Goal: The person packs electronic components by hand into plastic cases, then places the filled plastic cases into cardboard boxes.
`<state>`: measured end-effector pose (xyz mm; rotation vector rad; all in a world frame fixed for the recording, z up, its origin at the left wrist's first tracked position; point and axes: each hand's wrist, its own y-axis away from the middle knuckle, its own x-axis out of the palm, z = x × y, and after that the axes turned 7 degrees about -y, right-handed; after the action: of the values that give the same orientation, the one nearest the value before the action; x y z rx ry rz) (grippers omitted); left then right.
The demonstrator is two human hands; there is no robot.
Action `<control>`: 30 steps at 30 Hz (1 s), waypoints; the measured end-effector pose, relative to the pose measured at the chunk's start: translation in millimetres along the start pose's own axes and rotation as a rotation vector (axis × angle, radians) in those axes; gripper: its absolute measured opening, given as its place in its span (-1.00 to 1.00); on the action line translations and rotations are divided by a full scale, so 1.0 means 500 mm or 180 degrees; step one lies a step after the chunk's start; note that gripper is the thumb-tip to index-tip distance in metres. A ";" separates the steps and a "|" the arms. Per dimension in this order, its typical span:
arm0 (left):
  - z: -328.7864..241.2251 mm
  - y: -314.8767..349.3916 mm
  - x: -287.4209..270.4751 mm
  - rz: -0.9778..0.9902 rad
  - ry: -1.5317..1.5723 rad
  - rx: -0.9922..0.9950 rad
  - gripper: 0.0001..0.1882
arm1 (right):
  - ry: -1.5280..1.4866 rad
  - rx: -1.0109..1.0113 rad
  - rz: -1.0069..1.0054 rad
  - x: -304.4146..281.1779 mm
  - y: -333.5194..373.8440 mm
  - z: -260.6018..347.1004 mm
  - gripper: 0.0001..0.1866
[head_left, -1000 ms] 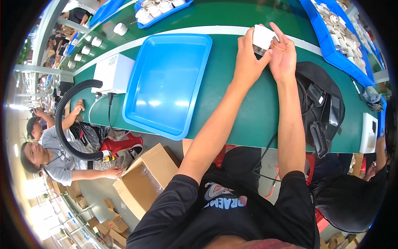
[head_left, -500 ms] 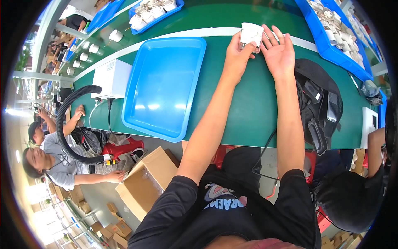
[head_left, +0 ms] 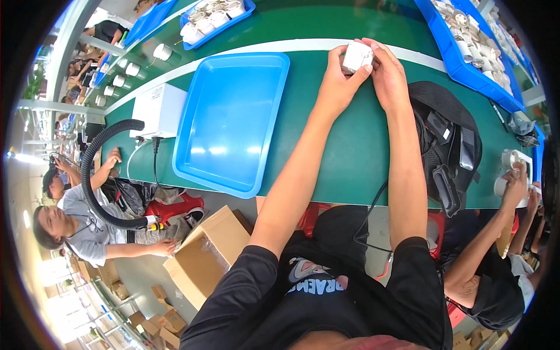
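Over the far part of the green table, a small white cylindrical housing (head_left: 357, 55) is held between my two hands. My left hand (head_left: 341, 80) wraps it from the left, thumb on its near side. From the right, my right hand (head_left: 387, 73) has its fingers and thumb closed against the same housing. Fingers cover part of it, so its underside is hidden. A bare blue tray (head_left: 227, 125) lies on the table left of my left forearm.
A black mesh bag (head_left: 446, 140) with devices sits right of my right forearm. Blue bins (head_left: 466, 81) and a blue tray (head_left: 201, 42) hold white parts. A white box (head_left: 157, 111) with a black hose (head_left: 87, 169) stands left. A co-worker's hand (head_left: 514, 184) handles white parts at right.
My right hand has closed from an open palm onto the housing. The housing has come slightly nearer and tilted. At right, a co-worker's arms have moved in over the table with white parts.
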<state>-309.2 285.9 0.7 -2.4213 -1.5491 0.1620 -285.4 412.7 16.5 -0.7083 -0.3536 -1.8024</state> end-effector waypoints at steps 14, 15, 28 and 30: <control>-0.032 0.007 -0.003 0.0179 0.0039 0.0001 -0.21 | 0.0093 -0.0131 0.0067 0.006 0.009 0.006 -0.72; -0.033 0.006 -0.005 0.0209 0.0081 -0.0010 -0.23 | 0.0053 -0.0172 0.0041 0.009 0.010 0.005 -0.73; -0.016 -0.002 -0.016 0.0328 0.0695 -0.0280 -0.36 | 0.0143 -0.0375 -0.0031 0.018 0.012 0.004 -0.79; -0.014 -0.005 -0.014 0.0406 0.0855 -0.0386 -0.41 | 0.0128 -0.0346 -0.0078 0.020 0.015 0.011 -0.79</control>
<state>-312.5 279.4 7.9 -2.5107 -1.3224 -0.2311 -278.9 405.5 26.0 -0.7451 -0.2400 -1.8673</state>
